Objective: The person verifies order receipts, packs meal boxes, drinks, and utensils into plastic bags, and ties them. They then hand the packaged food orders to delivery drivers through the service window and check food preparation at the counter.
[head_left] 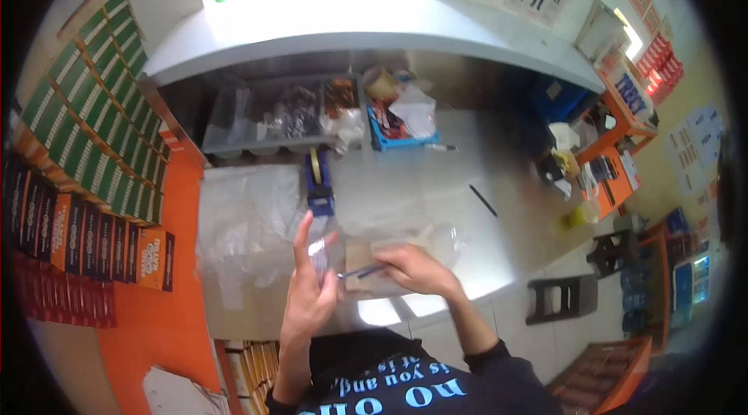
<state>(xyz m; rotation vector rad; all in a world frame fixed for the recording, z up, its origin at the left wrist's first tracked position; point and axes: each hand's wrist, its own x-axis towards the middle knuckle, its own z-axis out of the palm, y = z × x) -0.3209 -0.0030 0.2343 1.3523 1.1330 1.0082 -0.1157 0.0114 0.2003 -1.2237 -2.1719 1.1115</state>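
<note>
My left hand is raised over the front of the metal counter, its index finger pointing up. Between thumb and fingers it holds a small shiny clear packet, blurred. My right hand is closed round a dark, slim, pen-like tool, whose tip points at my left thumb. Whether that tip touches the packet I cannot tell. Below my hands lies a clear plastic bag with something pale beneath. A blue tape dispenser stands just beyond my left hand.
Plastic sheets cover the counter's left part. Behind stand a clear divided tray with small packets and a blue basket with wrappers. A black pen lies on the right. Stacked green boxes border the left; a dark stool stands right.
</note>
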